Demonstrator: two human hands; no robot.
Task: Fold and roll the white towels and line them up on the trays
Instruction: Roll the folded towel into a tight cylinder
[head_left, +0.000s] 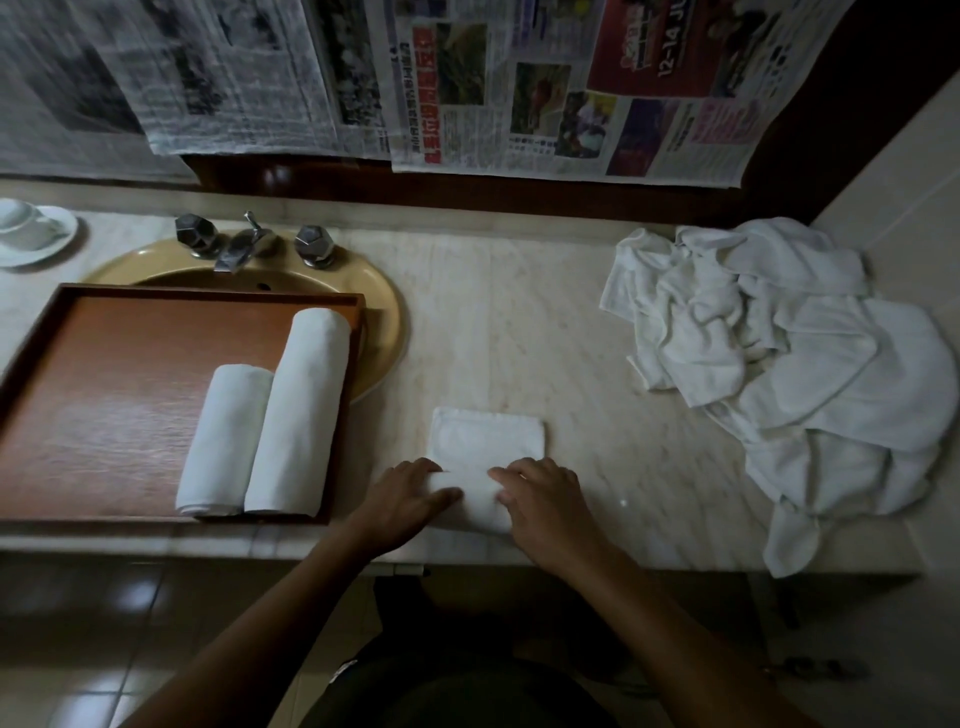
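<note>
A folded white towel (488, 441) lies on the marble counter (519, 332) near its front edge, its near end rolled up. My left hand (402, 499) and my right hand (543, 501) both rest on that rolled part, fingers curled over it. On the brown wooden tray (119, 395) at the left lie two rolled white towels side by side: a short one (223, 441) and a longer one (301, 410). A heap of loose white towels (795, 374) sits at the right end of the counter.
A tan sink basin (379, 312) with a chrome tap (241, 249) lies behind and partly under the tray. A white cup and saucer (31, 228) stand at the far left. Newspaper sheets (467, 83) hang on the back wall. A tiled wall bounds the right.
</note>
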